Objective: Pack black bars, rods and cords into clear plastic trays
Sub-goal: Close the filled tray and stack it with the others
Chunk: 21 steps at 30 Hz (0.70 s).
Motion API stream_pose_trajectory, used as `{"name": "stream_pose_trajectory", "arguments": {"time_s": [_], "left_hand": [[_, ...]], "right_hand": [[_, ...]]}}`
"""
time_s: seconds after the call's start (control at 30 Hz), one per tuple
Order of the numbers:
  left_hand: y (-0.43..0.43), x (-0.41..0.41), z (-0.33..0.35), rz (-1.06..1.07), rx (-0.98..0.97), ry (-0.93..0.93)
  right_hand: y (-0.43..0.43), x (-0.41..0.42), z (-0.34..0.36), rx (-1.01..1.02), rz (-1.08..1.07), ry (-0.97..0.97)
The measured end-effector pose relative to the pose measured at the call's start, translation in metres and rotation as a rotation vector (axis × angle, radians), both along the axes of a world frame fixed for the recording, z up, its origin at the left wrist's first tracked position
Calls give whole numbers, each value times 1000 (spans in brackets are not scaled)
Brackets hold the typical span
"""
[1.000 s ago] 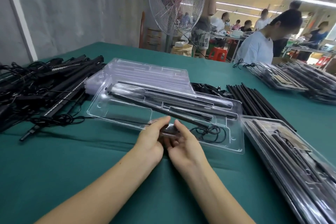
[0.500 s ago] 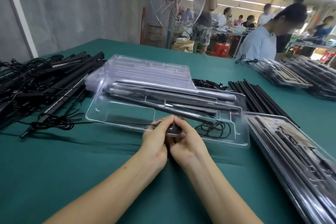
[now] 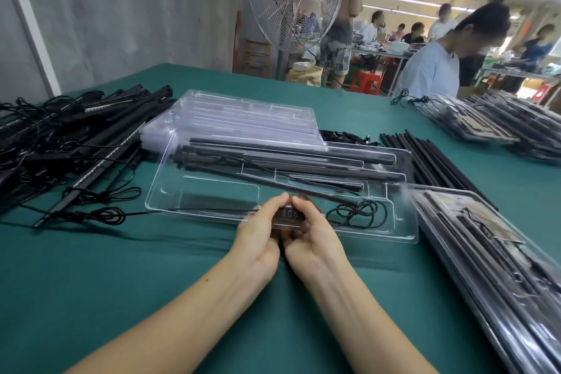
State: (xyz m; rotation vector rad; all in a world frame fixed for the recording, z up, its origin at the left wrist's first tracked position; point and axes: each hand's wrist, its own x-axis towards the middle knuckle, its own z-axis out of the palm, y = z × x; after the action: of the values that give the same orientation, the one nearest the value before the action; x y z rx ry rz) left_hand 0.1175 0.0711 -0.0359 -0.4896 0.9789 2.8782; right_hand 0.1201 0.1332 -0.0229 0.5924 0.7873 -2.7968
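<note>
A clear plastic tray (image 3: 170,191) lies on the green table in front of me. It holds long black bars (image 3: 303,153), a thin black rod (image 3: 273,185) lying slantwise, and a coiled black cord (image 3: 358,214) at its near right. My left hand (image 3: 258,240) and my right hand (image 3: 312,240) meet at the tray's near edge. Together they pinch a small dark controller with buttons (image 3: 288,213) that sits on the cord's line. A thin wire runs left from it along the tray's near edge.
A heap of black bars and tangled cords (image 3: 69,143) lies at the left. Empty clear trays (image 3: 243,118) are stacked behind the open one. Loose black rods (image 3: 431,158) lie at the right, with filled trays (image 3: 491,258) nearer and more at the far right. A person (image 3: 437,70) works across the table.
Both hands stayed together at the tray's near edge. Their fingers have parted a little, and the small controller now shows between them.
</note>
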Motion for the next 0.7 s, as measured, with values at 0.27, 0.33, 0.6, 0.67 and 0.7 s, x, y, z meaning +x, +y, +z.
{"name": "stream_pose_trajectory", "arguments": {"time_s": [0.27, 0.33, 0.6, 0.67, 0.7], "left_hand": [[0, 0, 2, 44, 41, -21], [0, 1, 2, 34, 38, -19], [1, 6, 5, 45, 24, -7], [0, 6, 4, 48, 29, -14], [0, 6, 4, 46, 33, -22]], "right_hand": [[-11, 7, 0, -21, -84, -4], [-10, 7, 1, 7, -78, -15], [-8, 8, 4, 121, -123, -31], [-8, 9, 4, 139, -135, -16], [-8, 9, 4, 155, -139, -6]]}}
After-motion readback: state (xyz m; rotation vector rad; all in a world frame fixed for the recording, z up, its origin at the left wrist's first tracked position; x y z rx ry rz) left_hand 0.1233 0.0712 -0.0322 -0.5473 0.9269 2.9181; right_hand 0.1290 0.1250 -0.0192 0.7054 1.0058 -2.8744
